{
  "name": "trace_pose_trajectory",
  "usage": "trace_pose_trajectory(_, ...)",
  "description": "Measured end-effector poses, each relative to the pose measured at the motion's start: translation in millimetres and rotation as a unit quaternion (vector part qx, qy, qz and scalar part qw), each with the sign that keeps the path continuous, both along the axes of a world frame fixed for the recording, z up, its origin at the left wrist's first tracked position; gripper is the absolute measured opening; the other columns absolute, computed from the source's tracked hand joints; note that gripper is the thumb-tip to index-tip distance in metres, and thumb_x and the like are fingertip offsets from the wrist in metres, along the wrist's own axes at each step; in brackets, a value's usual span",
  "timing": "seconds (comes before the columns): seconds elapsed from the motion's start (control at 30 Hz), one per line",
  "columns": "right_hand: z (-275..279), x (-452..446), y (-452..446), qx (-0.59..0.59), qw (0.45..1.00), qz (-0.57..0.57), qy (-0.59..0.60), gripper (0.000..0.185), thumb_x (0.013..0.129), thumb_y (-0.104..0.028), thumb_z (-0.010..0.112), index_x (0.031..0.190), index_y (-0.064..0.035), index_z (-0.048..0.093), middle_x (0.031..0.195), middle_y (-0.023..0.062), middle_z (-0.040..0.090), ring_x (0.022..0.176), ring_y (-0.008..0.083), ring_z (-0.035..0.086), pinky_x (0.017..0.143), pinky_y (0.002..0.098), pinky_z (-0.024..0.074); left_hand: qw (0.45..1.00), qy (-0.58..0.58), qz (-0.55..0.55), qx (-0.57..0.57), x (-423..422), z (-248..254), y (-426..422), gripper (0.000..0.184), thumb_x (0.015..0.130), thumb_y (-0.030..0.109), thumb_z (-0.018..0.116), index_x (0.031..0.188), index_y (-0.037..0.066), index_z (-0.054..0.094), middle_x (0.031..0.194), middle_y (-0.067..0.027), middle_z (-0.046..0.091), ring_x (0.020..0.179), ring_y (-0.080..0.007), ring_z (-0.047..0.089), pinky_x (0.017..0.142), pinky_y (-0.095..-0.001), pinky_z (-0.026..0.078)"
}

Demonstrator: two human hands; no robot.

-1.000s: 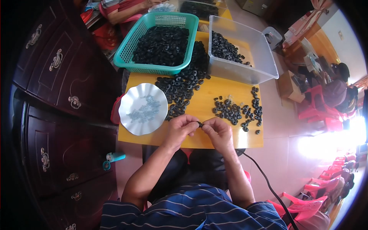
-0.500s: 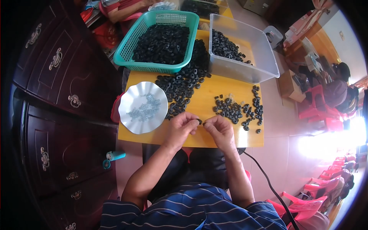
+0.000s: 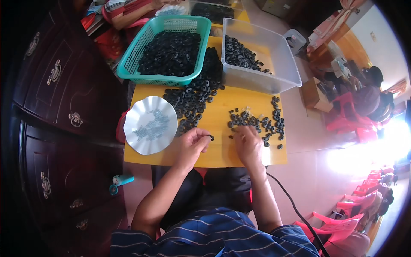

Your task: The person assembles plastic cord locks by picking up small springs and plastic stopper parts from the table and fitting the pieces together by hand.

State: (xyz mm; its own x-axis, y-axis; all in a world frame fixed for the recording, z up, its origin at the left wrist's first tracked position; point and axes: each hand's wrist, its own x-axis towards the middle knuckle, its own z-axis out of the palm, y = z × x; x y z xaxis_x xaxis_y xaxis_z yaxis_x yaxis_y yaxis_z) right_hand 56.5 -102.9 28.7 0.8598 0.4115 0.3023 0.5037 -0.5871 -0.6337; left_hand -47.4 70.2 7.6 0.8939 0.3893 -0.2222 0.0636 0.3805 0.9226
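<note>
My left hand (image 3: 192,147) is closed over the yellow table near its front edge, pinching a small black plastic piece (image 3: 211,138) between thumb and fingertips. My right hand (image 3: 250,147) is apart from it, fingers curled down at the near side of a loose group of black pieces (image 3: 265,124). Whatever its fingertips may hold is hidden. Left of my left hand stands a white wavy-edged plate (image 3: 167,139) bearing small clear, thin bits (image 3: 154,124). A larger heap of black pieces (image 3: 192,100) spreads behind that hand.
At the back stand a green mesh basket (image 3: 128,77) and a clear plastic bin (image 3: 261,83), both holding black pieces. Dark drawers (image 3: 64,98) line the left side. Another person's arm (image 3: 132,17) shows at the far end. A black cable (image 3: 295,205) runs down at right.
My hands have separated. The right has moved away from the left toward the loose pieces, while the left keeps its black piece. The whole view has shifted slightly.
</note>
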Motion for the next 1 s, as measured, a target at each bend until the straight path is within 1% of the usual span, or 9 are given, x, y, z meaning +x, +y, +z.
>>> trace_pose_trajectory(0.07, 9.3, 18.9, -3.5, 0.015, 0.999, -0.017, -0.045, 0.008, 0.087, -0.008, 0.063, 0.093, -0.0095, 0.067, 0.089, 0.0125, 0.065, 0.078, 0.0356, 0.066, 0.066, 0.043, 0.0525, 1.0, -0.003, -0.002, -0.007, -0.3, -0.5, 0.5, 0.008, 0.092, 0.007, 0.066, 0.099, 0.004, 0.065, 0.079, 0.0013, 0.063, 0.068, -0.0052, 0.059, 0.062, -0.0204, 0.049)
trace_pose_trajectory(0.17, 12.8, 56.1, -9.0, -0.059, 0.994, -0.062, -0.07, 0.008, 0.086, -0.013, 0.064, 0.092, -0.0084, 0.068, 0.088, 0.0127, 0.067, 0.079, 0.0351, 0.067, 0.069, 0.0428, 0.053, 1.0, -0.002, -0.009, 0.008, 0.4, 1.0, -0.2, 0.008, 0.092, 0.007, 0.066, 0.098, 0.003, 0.065, 0.079, 0.001, 0.062, 0.068, -0.0053, 0.059, 0.061, -0.0201, 0.049)
trace_pose_trajectory(0.2, 9.3, 69.8, -10.0, -0.073, 0.994, -0.066, -0.042, 0.01, 0.086, -0.015, 0.064, 0.091, -0.0082, 0.069, 0.089, 0.0136, 0.068, 0.082, 0.0352, 0.067, 0.072, 0.0436, 0.0533, 1.0, -0.003, -0.011, 0.009, 0.5, 1.2, -0.4, 0.008, 0.092, 0.007, 0.066, 0.098, 0.003, 0.065, 0.079, 0.001, 0.062, 0.068, -0.0053, 0.059, 0.061, -0.0201, 0.049)
trace_pose_trajectory(0.3, -2.5, 99.7, -2.9, -0.095, 0.992, -0.079, -0.038, 0.01, 0.085, -0.015, 0.064, 0.09, -0.0087, 0.07, 0.091, 0.0139, 0.069, 0.084, 0.0348, 0.068, 0.074, 0.0437, 0.0536, 1.0, -0.003, -0.009, 0.007, 1.2, 2.1, -0.2, 0.007, 0.091, 0.007, 0.066, 0.097, 0.002, 0.065, 0.078, 0.0009, 0.062, 0.067, -0.0052, 0.059, 0.061, -0.0202, 0.049)
trace_pose_trajectory(0.33, -4.2, 107.7, -1.0, -0.118, 0.99, -0.076, -0.03, 0.011, 0.084, -0.015, 0.065, 0.091, -0.0093, 0.072, 0.093, 0.0137, 0.069, 0.085, 0.0344, 0.068, 0.076, 0.0438, 0.0537, 1.0, -0.001, -0.008, 0.008, 0.7, 2.9, 0.2, 0.007, 0.091, 0.006, 0.066, 0.097, 0.002, 0.065, 0.078, 0.0009, 0.062, 0.067, -0.0052, 0.059, 0.061, -0.0202, 0.049)
trace_pose_trajectory(0.67, -4.0, 126.5, -2.0, -0.149, 0.989, -0.024, -0.01, 0.011, 0.082, -0.016, 0.067, 0.089, -0.0106, 0.074, 0.091, 0.0123, 0.069, 0.085, 0.0322, 0.068, 0.076, 0.0424, 0.0537, 1.0, 0.0, -0.009, 0.017, -0.4, 2.5, 0.9, 0.007, 0.093, 0.008, 0.066, 0.098, 0.003, 0.066, 0.078, 0.0012, 0.062, 0.067, -0.0048, 0.059, 0.062, -0.0202, 0.05)
trace_pose_trajectory(0.87, -14.1, 132.9, 3.5, -0.206, 0.978, -0.027, -0.018, 0.016, 0.087, -0.021, 0.062, 0.09, -0.0079, 0.07, 0.094, 0.0137, 0.069, 0.088, 0.0344, 0.068, 0.078, 0.0454, 0.0535, 1.0, 0.003, -0.01, 0.009, -0.6, 4.0, 0.6, 0.006, 0.093, 0.008, 0.065, 0.098, 0.004, 0.066, 0.079, 0.0015, 0.062, 0.068, -0.0049, 0.059, 0.063, -0.0203, 0.05)
trace_pose_trajectory(0.93, -18.0, 133.0, 6.5, -0.257, 0.965, -0.051, -0.019, 0.02, 0.091, -0.023, 0.058, 0.096, -0.0054, 0.067, 0.099, 0.0166, 0.068, 0.092, 0.0363, 0.067, 0.08, 0.0472, 0.0535, 1.0, 0.003, -0.012, 0.01, -0.7, 4.1, 0.8, 0.007, 0.093, 0.009, 0.065, 0.098, 0.004, 0.066, 0.079, 0.0014, 0.062, 0.068, -0.0049, 0.059, 0.063, -0.0204, 0.05)
trace_pose_trajectory(1.0, -17.4, 130.7, 8.3, -0.27, 0.961, -0.057, -0.013, 0.022, 0.093, -0.023, 0.057, 0.098, -0.0044, 0.066, 0.101, 0.0176, 0.068, 0.094, 0.0369, 0.067, 0.081, 0.0476, 0.0534, 1.0, 0.002, -0.014, 0.011, -0.9, 4.2, 1.0, 0.007, 0.093, 0.009, 0.065, 0.098, 0.004, 0.066, 0.079, 0.0014, 0.062, 0.069, -0.0049, 0.059, 0.063, -0.0205, 0.05)
